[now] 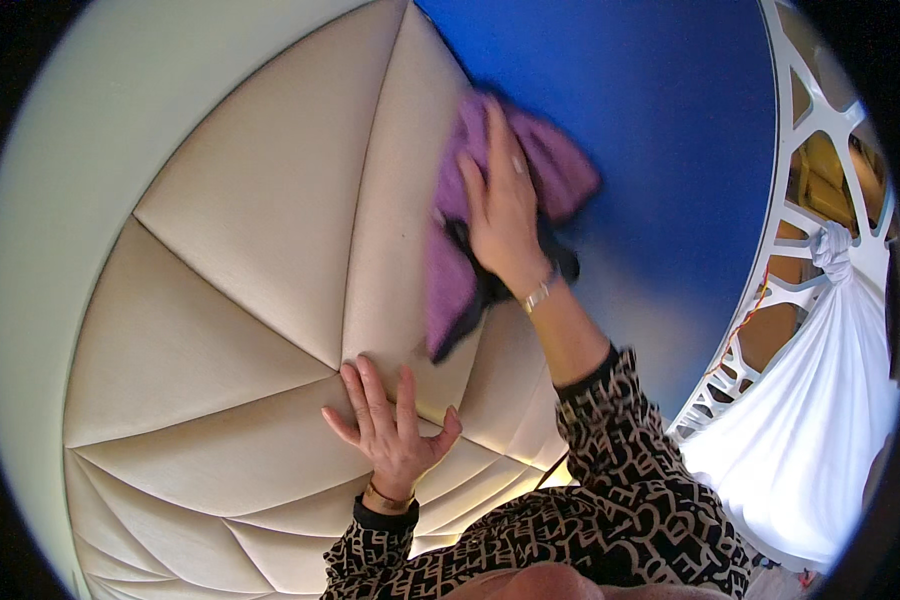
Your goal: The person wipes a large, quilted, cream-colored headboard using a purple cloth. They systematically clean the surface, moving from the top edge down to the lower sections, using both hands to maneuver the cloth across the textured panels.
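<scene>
My right hand (504,202) lies with fingers stretched out over a crumpled purple cloth (559,165), holding it to the surface. The cloth has dark parts along its lower edge and is slightly blurred. It spans the border between a beige padded panel (255,180) and a smooth blue panel (675,150). Lower down, my left hand (394,431) has its fingers spread, with the fingertips at the beige padding near a point where several seams meet. Nothing is in that hand.
A pale curved border (67,195) frames the padding on the left. At the right stands a white openwork lattice (825,120), with a knotted white curtain (817,405) hanging at it. A thin red and yellow cord (754,304) runs along the lattice's edge.
</scene>
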Action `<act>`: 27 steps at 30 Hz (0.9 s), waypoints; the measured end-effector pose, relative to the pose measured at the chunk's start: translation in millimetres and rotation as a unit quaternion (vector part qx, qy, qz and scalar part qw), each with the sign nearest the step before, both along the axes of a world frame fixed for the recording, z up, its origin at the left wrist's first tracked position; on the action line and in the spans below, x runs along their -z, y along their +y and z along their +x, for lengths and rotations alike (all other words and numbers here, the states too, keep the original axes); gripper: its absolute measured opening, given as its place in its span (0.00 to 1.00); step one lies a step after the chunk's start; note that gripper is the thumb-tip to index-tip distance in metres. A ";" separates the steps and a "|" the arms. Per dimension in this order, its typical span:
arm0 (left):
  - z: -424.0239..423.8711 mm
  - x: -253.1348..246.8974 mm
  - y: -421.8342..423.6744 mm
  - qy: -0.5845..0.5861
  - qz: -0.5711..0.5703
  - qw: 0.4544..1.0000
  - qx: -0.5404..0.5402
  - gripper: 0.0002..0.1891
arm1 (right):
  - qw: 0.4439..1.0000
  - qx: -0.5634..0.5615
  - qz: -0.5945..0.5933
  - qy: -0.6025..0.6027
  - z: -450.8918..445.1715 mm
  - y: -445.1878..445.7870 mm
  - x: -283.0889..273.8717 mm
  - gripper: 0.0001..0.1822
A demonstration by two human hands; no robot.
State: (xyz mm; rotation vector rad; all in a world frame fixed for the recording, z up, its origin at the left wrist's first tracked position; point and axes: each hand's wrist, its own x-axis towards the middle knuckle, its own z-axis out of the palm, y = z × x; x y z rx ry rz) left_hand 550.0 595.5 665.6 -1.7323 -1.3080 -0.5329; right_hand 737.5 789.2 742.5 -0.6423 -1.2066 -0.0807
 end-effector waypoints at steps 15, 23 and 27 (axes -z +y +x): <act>5.2 -3.8 4.4 0.030 0.022 0.999 -0.005 0.34 | 0.998 -0.009 -0.061 -0.003 10.1 -11.3 70.3 0.30; 3.4 0.9 9.0 0.043 0.036 0.998 -0.003 0.33 | 0.979 -0.077 -0.182 -0.056 -29.2 -62.6 153.0 0.33; 3.8 -1.4 5.5 0.037 0.026 0.999 -0.014 0.33 | 0.989 0.026 -0.137 -0.050 2.9 -25.2 98.4 0.35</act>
